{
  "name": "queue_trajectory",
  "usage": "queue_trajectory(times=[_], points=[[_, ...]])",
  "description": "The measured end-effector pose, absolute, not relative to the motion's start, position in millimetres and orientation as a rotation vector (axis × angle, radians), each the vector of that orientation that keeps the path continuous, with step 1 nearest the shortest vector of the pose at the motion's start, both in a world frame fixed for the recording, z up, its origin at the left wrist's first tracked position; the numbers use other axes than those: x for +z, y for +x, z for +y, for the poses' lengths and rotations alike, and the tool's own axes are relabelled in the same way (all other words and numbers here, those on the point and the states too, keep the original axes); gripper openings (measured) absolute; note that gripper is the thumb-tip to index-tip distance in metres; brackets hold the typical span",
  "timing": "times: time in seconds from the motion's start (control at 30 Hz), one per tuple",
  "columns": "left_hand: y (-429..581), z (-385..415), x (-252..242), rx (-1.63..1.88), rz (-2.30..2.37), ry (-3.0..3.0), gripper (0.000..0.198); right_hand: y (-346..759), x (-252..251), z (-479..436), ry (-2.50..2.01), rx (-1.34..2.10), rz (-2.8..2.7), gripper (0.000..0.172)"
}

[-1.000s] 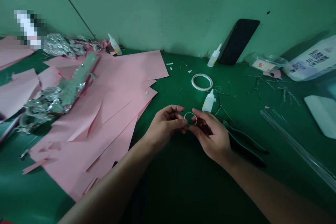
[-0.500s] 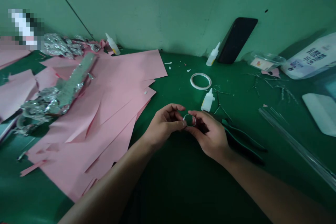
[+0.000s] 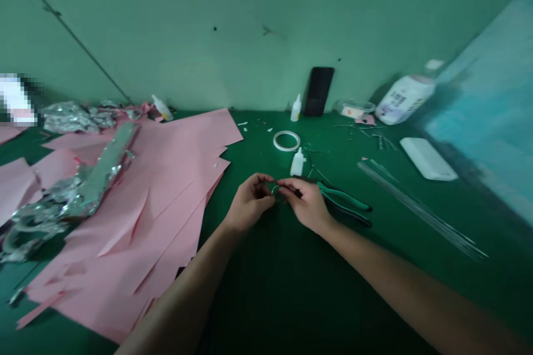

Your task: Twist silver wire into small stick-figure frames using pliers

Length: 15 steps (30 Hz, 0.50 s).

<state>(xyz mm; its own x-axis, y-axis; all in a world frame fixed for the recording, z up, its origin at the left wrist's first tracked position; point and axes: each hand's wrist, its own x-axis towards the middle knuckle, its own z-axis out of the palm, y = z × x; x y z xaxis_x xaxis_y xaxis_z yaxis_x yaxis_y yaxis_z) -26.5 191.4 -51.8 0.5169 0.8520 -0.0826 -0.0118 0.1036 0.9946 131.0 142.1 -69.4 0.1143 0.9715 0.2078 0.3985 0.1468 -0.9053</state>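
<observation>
Over the green table my left hand and my right hand meet at the fingertips. Both pinch a small wire ring between thumb and fingers, one hand on each side of it. The ring is thin and mostly hidden by my fingers in this blurred frame. Green-handled pliers lie just right of my right hand. A small white glue bottle lies just beyond my hands.
Pink paper sheets and crumpled silver foil cover the left half. A white tape ring, another glue bottle, a dark phone against the wall, a white jar, a white block and clear rods lie behind and right.
The camera has pulled back and tilted up, showing more wall and the right side. My hands stay together on the wire ring, fingers closed more tightly round it.
</observation>
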Motion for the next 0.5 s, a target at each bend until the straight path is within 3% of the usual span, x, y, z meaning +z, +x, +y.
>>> queue_trajectory(times=[0.1, 0.2, 0.33, 0.5], points=[[-26, 189, -43, 0.633, 0.759, 1.595, 0.035, 137, -65, 121, -1.503, 0.685, -1.455, 0.019], [-27, 183, -26, 0.707, 0.893, 1.902, 0.021, 150, -60, 93, -1.586, 0.635, -1.523, 0.020], [-38, 143, -8, 0.741, 1.030, 1.904, 0.046, 179, -54, 58, -1.717, 0.567, -1.643, 0.028], [-79, 48, -30, 0.497, 1.099, 2.066, 0.048, 192, -55, 28, -1.871, 0.444, -1.737, 0.048]])
